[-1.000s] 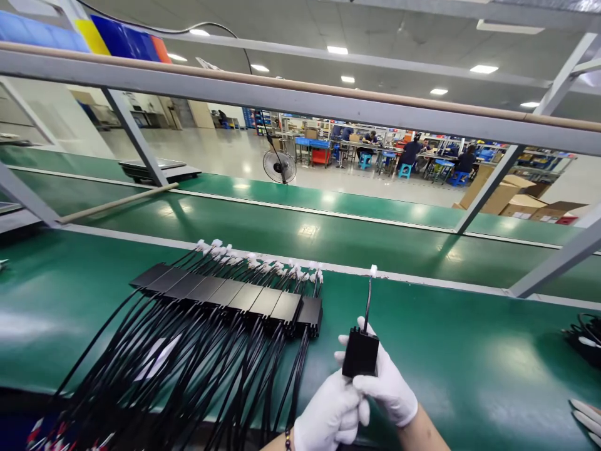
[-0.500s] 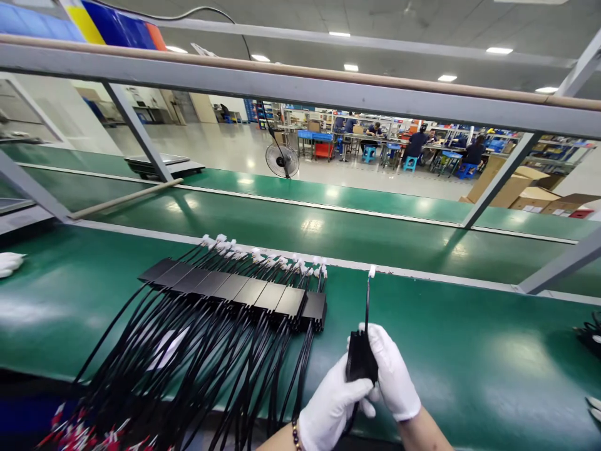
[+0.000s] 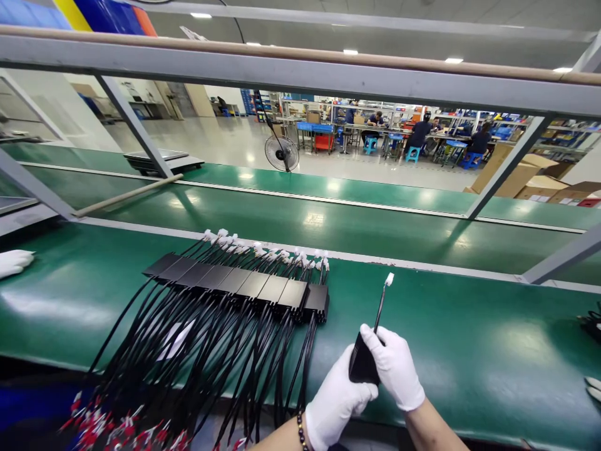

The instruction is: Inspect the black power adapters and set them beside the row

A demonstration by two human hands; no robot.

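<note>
Both my gloved hands hold one small black box (image 3: 362, 364) near the front edge of the green table (image 3: 469, 338). My left hand (image 3: 335, 401) grips it from below and my right hand (image 3: 394, 369) wraps over its right side. A thin black lead with a white plug (image 3: 389, 279) sticks up and to the right from the box. To the left lies a row of several black boxes (image 3: 239, 283), overlapped like tiles, with white plugs (image 3: 263, 250) at the far side and black cables (image 3: 197, 357) trailing toward me.
Another person's white-gloved hand (image 3: 14, 262) rests at the left edge, and white fingertips (image 3: 592, 387) show at the right edge. A grey frame bar (image 3: 300, 75) crosses overhead. A second green belt (image 3: 328, 225) runs behind, with a fan (image 3: 282, 153) and seated workers beyond.
The black box has turned and tilted in my hands, so its lead now leans to the right instead of standing straight up. My right hand has closed further over it.
</note>
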